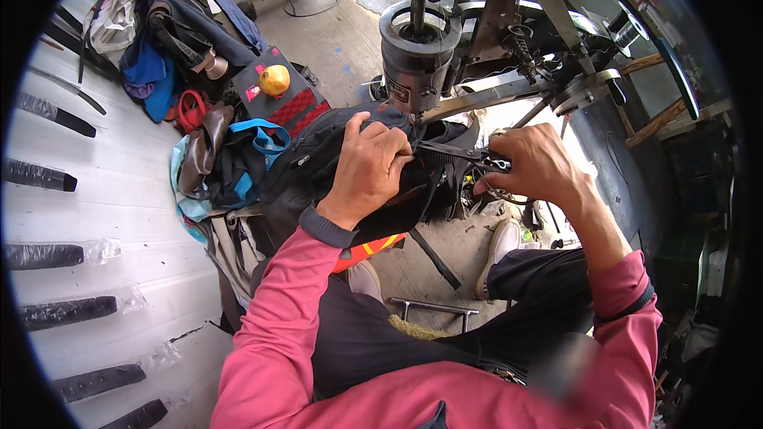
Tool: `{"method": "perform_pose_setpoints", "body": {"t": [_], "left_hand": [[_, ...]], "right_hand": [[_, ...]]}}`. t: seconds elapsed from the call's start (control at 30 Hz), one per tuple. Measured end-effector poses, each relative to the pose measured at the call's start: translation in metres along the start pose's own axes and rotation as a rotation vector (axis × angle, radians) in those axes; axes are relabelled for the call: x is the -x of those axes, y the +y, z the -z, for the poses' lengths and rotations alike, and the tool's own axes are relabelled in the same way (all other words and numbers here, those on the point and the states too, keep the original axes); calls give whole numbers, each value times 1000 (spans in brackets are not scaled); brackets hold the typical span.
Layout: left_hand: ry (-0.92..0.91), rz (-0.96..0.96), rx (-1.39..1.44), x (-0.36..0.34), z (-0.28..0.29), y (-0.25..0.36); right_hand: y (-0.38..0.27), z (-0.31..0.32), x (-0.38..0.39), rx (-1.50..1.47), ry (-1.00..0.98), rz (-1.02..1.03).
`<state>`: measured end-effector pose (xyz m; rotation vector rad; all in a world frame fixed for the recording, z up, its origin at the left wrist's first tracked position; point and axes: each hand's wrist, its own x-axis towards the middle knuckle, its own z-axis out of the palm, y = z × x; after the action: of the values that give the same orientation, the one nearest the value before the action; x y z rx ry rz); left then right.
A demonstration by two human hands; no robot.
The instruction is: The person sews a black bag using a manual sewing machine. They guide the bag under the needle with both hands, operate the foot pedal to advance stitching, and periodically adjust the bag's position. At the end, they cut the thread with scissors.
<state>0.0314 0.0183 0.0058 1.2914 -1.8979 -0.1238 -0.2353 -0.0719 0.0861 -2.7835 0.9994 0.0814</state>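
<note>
In my right hand (542, 165) is a pair of dark metal scissors (455, 151), with my fingers around its handles and its blades pointing left. The blade tips reach close to the pinched fingers of my left hand (366, 168). What those fingers grip is too small to make out. Beneath both hands lies a black fabric bag (311, 141) with a zipper, partly hidden by my left hand and wrist. Just above the blades stands the grey cylindrical head of a sewing machine (415, 63).
Left of the bag, a yellow-red round fruit (274, 80) sits on a dark box (254, 87). A heap of clothes and bags (179, 24) lies beyond it. The machine's metal arm and wheel (584, 91) extend right. A metal footrest bar (433, 307) is between my feet.
</note>
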Motion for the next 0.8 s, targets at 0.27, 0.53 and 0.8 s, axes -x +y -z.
{"method": "perform_pose_setpoints", "body": {"t": [0.27,0.53,0.8], "left_hand": [[-18,8,-10,0,1,-1],[-29,31,17,0,3,1],[-80,147,181,10,5,5]], "right_hand": [[-4,0,-12,-15,71,86],[-8,10,-11,21,-67,-29],[-9,-48,44,-251,299,-314]]}}
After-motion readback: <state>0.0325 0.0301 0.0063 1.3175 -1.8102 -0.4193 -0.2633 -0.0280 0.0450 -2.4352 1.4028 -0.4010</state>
